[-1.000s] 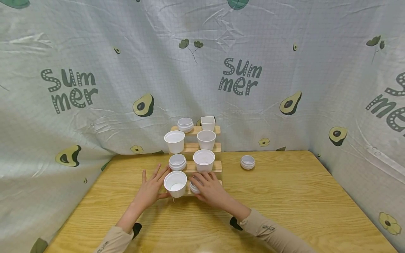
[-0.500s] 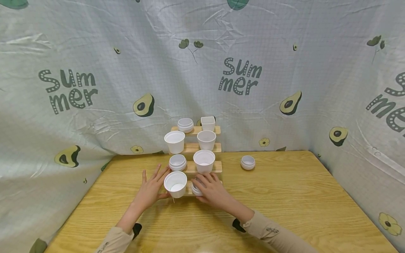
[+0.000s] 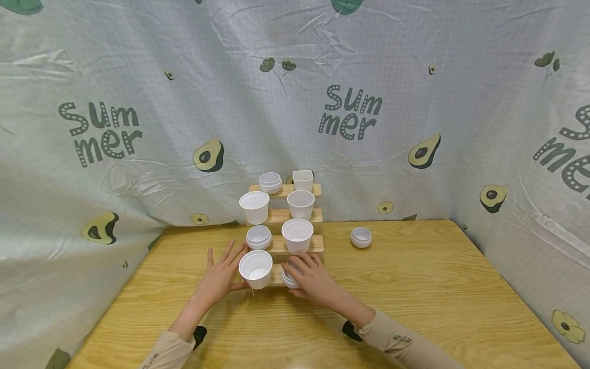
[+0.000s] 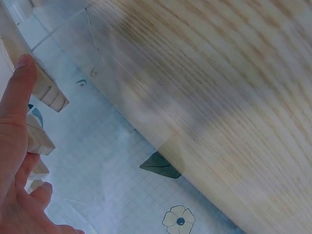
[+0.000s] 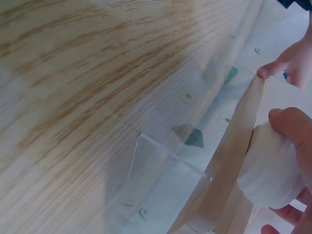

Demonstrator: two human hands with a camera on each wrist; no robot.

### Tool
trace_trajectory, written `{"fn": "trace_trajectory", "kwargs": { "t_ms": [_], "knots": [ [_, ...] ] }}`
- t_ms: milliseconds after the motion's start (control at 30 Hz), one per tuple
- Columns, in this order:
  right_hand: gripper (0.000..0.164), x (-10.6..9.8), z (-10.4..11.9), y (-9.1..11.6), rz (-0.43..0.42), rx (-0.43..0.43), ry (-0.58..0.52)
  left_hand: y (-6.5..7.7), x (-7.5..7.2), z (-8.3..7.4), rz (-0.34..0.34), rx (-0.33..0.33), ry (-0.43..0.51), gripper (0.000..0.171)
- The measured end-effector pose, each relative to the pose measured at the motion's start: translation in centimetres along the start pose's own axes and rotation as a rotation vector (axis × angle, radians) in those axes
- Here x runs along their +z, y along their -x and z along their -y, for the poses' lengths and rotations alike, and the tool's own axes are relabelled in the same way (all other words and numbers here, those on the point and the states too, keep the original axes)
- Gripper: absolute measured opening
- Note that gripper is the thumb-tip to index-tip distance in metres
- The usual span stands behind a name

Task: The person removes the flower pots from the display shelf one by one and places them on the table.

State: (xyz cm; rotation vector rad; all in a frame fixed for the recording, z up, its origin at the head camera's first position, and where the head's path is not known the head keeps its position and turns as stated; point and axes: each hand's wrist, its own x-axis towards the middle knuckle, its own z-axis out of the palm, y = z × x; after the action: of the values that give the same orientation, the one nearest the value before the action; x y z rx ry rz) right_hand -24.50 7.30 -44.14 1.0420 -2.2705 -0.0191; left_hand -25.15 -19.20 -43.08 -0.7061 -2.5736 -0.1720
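Note:
On the lowest wooden step (image 3: 276,277) of a tiered display stand, my right hand (image 3: 312,281) holds a small round white pot (image 5: 270,168) between thumb and fingers. In the head view that pot is partly hidden by the fingers. My left hand (image 3: 218,275) is spread at the stand's left side, its thumb (image 4: 22,73) touching the end of the lowest step. Next to it on this step stands a wide white cup (image 3: 255,269). One step up are a low round pot (image 3: 258,237) and a tall white cup (image 3: 297,236).
Higher steps carry two cups, a low round pot (image 3: 270,183) and a square white pot (image 3: 302,180). Another low round pot (image 3: 361,237) stands on the wooden table (image 3: 415,287) to the right. Clear side panels (image 5: 161,165) flank the stand. A printed curtain (image 3: 369,169) hangs behind.
My right hand has slid the small round pot a little to the right along the lowest step, away from the wide cup. The left hand stays where it was.

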Motion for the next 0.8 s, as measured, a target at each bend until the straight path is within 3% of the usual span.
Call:
{"fn": "trace_trajectory", "kwargs": {
  "t_ms": [300, 533, 800],
  "knots": [
    [0.06, -0.4, -0.2, 0.5, -0.029, -0.002, 0.007, 0.0, -0.1, 0.0, 0.003, -0.002, 0.003, 0.089],
    [0.059, -0.7, -0.5, 1.2, -0.016, 0.011, -0.027, 0.1, 0.1, 0.1, -0.027, 0.009, 0.0, 0.089],
    [0.058, -1.4, -0.9, 2.3, 0.016, 0.039, -0.047, 0.1, 0.1, 0.1, -0.014, -0.001, 0.0, 0.09]
  ]
}}
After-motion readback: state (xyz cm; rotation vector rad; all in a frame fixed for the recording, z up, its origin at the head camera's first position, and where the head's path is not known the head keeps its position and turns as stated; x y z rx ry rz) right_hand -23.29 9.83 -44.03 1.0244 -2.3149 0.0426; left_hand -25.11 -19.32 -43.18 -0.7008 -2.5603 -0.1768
